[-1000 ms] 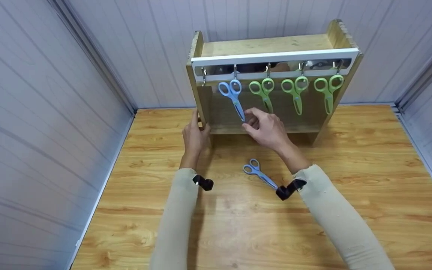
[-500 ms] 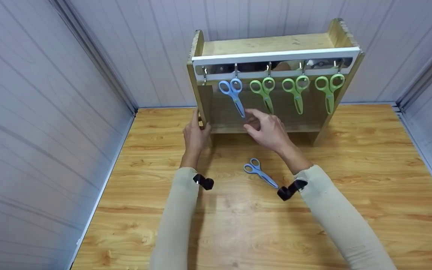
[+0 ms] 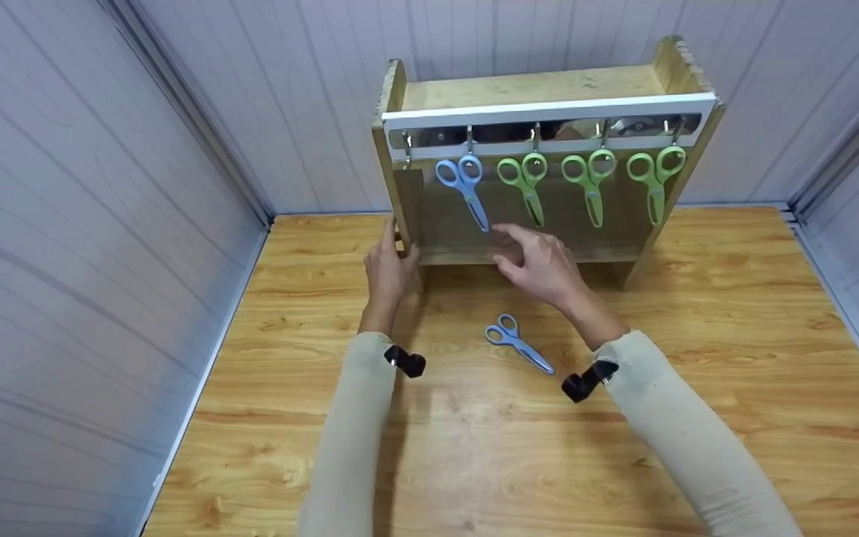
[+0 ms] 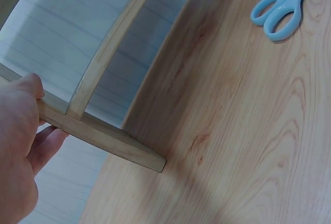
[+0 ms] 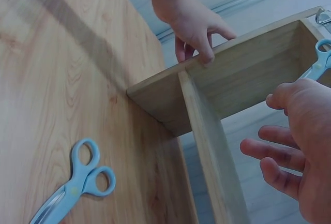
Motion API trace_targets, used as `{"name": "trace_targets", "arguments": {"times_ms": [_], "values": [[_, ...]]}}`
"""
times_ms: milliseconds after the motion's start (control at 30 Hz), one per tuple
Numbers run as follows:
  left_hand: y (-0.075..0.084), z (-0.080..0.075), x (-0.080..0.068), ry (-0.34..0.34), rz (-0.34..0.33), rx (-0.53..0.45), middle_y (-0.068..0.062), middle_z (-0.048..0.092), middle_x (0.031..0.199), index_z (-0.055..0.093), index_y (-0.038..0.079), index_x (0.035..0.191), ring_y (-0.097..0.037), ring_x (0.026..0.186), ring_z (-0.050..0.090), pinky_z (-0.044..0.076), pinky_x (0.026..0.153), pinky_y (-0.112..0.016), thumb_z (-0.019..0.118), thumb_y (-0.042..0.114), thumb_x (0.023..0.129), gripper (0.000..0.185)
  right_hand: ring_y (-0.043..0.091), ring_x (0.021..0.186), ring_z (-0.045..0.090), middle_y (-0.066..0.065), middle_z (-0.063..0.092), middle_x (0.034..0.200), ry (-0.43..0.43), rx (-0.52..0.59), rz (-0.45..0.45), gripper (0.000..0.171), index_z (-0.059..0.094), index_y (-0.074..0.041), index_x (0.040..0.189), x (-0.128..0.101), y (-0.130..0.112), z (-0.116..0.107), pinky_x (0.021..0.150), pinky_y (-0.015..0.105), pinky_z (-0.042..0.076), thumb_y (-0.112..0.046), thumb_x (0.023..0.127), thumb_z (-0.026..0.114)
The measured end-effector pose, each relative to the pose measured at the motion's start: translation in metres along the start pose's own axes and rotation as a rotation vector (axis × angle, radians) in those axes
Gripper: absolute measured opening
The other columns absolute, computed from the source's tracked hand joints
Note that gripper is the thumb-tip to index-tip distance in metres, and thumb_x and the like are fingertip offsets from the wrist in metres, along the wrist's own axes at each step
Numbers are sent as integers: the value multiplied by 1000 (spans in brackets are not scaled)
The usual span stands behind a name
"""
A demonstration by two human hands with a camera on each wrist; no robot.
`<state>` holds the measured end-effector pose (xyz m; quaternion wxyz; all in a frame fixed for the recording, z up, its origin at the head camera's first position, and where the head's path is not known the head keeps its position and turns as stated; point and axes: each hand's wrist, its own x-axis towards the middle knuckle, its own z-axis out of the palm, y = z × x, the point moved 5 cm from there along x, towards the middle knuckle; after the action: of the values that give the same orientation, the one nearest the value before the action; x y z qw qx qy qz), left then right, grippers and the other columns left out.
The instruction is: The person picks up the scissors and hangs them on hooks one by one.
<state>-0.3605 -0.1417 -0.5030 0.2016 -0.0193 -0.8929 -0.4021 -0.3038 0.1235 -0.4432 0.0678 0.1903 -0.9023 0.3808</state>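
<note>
A wooden rack (image 3: 534, 89) stands at the back of the table, with a hook rail under its top. A blue pair of scissors (image 3: 463, 185) hangs on one hook; to its right hang three green pairs (image 3: 588, 183). My left hand (image 3: 388, 265) grips the rack's left side panel (image 4: 98, 136), fingers curled over its edge (image 5: 194, 25). Just below the hanging blue scissors' tip (image 5: 320, 63), my right hand (image 3: 537, 261) hovers empty with relaxed, spread fingers (image 5: 279, 151). A second blue pair (image 3: 517, 343) lies flat on the table near my right wrist (image 5: 77, 182) (image 4: 282, 9).
The wooden table (image 3: 735, 358) is walled by grey panels (image 3: 101, 224) on the left, back and right. The leftmost hook (image 3: 406, 153) on the rail carries nothing.
My right hand has drawn back from the tip of the hanging blue scissors, moving slightly down and right with fingers spread. The left hand keeps its grip.
</note>
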Motion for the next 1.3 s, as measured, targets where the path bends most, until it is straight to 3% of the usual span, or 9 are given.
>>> {"name": "trace_targets", "arguments": {"times_ms": [200, 300, 500, 867, 1133, 1300], "values": [[0, 0, -1, -16, -19, -9, -24, 80, 137, 54, 13, 164, -37, 107, 87, 68, 95, -55, 74, 11, 105, 63, 39, 112, 84, 19, 78, 145, -38, -13, -3, 49, 66, -9, 154, -6, 7, 5, 87, 57, 66, -18, 107, 76], [0, 1, 0, -24, -23, -3, -24, 80, 137, 55, 13, 164, -37, 107, 87, 68, 96, -55, 74, 12, 105, 61, 39, 115, 82, 19, 78, 143, -60, -32, -8, 50, 66, -8, 154, -9, 11, 6, 91, 56, 66, -19, 107, 76], [0, 1, -1, -25, -16, 0, -24, 81, 136, 54, 14, 163, -38, 107, 87, 68, 96, -57, 73, 9, 105, 62, 36, 98, 80, 18, 80, 139, -88, -96, -19, 47, 69, -9, 150, -14, 16, 8, 88, 55, 64, -23, 106, 78], [2, 2, 0, -17, -6, 0, -25, 81, 136, 54, 12, 163, -38, 105, 87, 68, 95, -55, 75, 10, 105, 62, 36, 103, 78, 16, 79, 139, -138, -158, 2, 43, 72, -11, 145, -18, 21, 6, 91, 55, 63, -26, 105, 79], [1, 0, 1, -12, -12, 0, -25, 81, 136, 54, 12, 163, -38, 106, 87, 69, 95, -55, 75, 11, 105, 62, 40, 120, 74, 17, 80, 132, -193, -217, 9, 37, 77, -10, 134, -20, 25, 6, 104, 58, 60, -28, 102, 84], [1, 0, 0, -12, -8, -6, -25, 81, 135, 54, 12, 164, -39, 106, 87, 68, 95, -56, 74, 10, 104, 63, 42, 124, 71, 17, 80, 130, -210, -273, -15, 37, 78, -10, 130, -22, 28, 6, 104, 62, 60, -28, 99, 87]]}}
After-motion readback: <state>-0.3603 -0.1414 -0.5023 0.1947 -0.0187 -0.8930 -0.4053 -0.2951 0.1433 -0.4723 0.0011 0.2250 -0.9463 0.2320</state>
